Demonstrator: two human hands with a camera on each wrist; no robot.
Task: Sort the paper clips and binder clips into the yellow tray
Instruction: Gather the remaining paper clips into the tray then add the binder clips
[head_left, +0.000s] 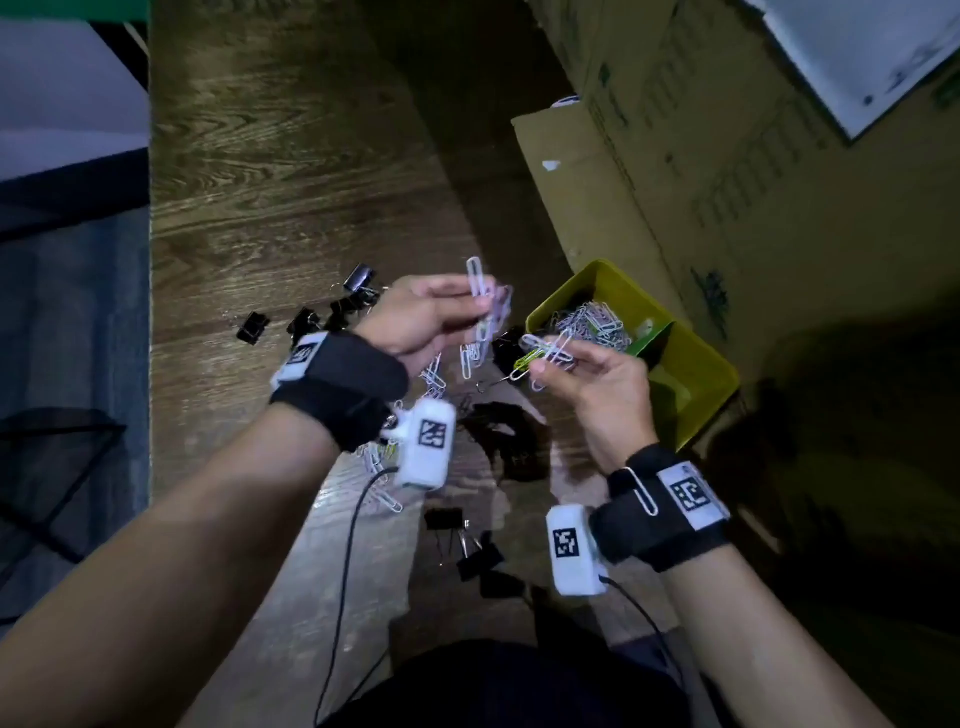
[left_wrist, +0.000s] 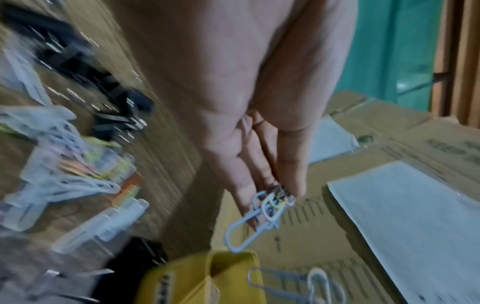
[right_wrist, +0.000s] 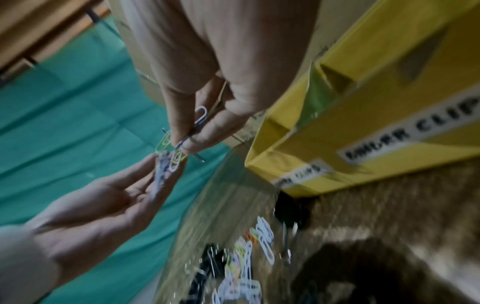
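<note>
Both hands hover over the wooden table, just left of the yellow tray. My left hand pinches a bunch of white paper clips between thumb and fingers; the same bunch of paper clips hangs from its fingertips in the left wrist view. My right hand pinches a few clips, white and one yellow-green, close to the tray's near-left rim. The right wrist view shows these pinched clips and the tray wall with a "CLIP" label. The tray's far compartment holds a heap of paper clips.
Black binder clips lie at the left and near my body. Loose paper clips lie scattered under the hands. One clip clings to the right wrist strap. Cardboard boxes stand right behind the tray. The table's left edge is near.
</note>
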